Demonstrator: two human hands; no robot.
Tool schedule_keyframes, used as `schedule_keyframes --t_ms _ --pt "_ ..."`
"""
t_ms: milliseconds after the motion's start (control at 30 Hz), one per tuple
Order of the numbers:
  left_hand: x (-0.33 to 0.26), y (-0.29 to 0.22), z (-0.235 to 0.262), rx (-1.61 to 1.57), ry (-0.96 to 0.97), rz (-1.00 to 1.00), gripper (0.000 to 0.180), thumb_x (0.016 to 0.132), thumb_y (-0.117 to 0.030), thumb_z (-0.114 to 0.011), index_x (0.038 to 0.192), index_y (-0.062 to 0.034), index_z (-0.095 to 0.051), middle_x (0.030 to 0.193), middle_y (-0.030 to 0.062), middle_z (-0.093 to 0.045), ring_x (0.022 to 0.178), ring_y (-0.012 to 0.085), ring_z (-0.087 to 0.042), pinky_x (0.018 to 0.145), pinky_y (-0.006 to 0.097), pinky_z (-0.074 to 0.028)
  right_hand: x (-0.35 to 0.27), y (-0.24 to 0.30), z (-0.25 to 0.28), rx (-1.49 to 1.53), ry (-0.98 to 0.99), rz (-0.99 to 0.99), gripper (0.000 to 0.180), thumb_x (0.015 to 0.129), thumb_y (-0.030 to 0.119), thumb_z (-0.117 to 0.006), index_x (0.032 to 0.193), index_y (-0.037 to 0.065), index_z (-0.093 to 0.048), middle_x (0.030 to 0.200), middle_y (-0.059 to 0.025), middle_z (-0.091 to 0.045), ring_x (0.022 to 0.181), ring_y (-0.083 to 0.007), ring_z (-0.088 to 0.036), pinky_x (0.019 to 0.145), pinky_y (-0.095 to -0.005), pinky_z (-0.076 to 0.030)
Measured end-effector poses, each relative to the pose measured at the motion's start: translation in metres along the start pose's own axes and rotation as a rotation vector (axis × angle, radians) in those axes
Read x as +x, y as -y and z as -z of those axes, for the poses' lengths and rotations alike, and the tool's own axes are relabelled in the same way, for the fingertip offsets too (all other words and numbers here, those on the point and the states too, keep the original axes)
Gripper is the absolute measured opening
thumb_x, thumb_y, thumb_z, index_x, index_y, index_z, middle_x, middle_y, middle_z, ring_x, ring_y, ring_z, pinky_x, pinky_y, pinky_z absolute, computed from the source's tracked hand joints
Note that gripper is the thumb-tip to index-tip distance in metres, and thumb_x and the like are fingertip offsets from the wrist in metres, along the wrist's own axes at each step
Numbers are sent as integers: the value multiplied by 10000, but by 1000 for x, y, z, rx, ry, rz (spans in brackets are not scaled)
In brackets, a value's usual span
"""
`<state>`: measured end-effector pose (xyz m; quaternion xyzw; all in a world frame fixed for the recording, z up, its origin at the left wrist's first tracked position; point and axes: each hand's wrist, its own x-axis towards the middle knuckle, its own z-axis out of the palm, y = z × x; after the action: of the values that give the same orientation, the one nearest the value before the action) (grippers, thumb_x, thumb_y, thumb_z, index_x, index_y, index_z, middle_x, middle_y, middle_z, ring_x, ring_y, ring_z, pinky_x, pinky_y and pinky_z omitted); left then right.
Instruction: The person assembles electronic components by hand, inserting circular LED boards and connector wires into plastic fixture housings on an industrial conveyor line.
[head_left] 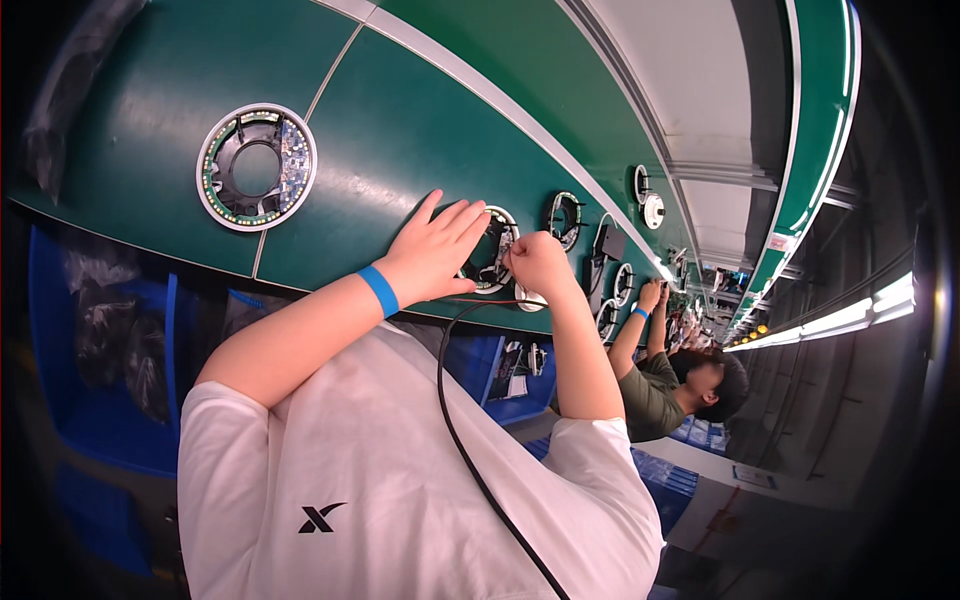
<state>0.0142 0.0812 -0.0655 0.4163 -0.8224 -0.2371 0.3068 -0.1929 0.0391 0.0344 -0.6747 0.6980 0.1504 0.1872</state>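
Note:
My left hand [435, 248], with a blue band on its wrist, lies with fingers stretched out over the left side of a round ring-shaped lamp part [490, 262]. That part has a white rim and a black inside, partly covered by both hands. At its right side my right hand [540, 266] is closed, its fingertips bent in toward the part. Whatever they pinch is hidden. A small white round piece [530, 299] shows just below my right hand. Further left on the green bench lies another ring lamp part [208, 187], with its circuit board and small LEDs facing up.
More ring parts [566, 220] and a black box [608, 243] sit along the bench [340, 180] to the right. A black cable [460, 430] hangs across my shirt. Beyond, a co-worker [650, 400] reaches onto the bench. Blue bins [110, 420] stand beneath it.

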Motion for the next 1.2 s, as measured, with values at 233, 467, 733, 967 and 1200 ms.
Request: schedule_keyframes --t_ms 233,467,733,967,1200 --pt "-1 1 -2 9 -16 -5 959 773 -514 -811 1491 6 -448 1561 159 -437 1459 282 -412 1247 565 -204 2 6 1 -8 34 -21 203 814 134 -747 745 -47 -685 671 -246 -643 649 -348 -686 640 -426 -532" --pt "0 0 1 31 -12 -12 958 772 -517 -810 1490 4 -449 1555 156 -446 1449 283 -424 1236 570 -228 4 1 -6 8 -1 -39 178 806 115 -728 746 -45 -680 673 -246 -640 644 -346 -682 636 -433 -528" --pt "0 1 -4 13 -36 -11 952 766 -509 -817 1482 3 -454 1544 154 -457 1441 274 -434 1240 561 -225 3 -1 -16 55 -57 -64 171 814 83 -698 689 -26 -656 602 -178 -624 589 -241 -650 584 -404 -505" --pt "-1 5 3 40 -26 -15 948 773 -525 -803 1484 -1 -460 1546 151 -456 1444 272 -430 1240 557 -223 5 -7 -14 150 12 -109 155 826 105 -711 720 -7 -698 666 -219 -663 652 -314 -697 647 -426 -539" --pt "0 3 11 -111 -119 -45 738 804 -402 -798 1403 -49 -551 1459 189 -477 1360 384 -474 1191 571 -319 2 -20 -18 135 -65 -32 239 778 196 -752 715 -26 -688 645 -245 -624 619 -332 -682 612 -458 -527"
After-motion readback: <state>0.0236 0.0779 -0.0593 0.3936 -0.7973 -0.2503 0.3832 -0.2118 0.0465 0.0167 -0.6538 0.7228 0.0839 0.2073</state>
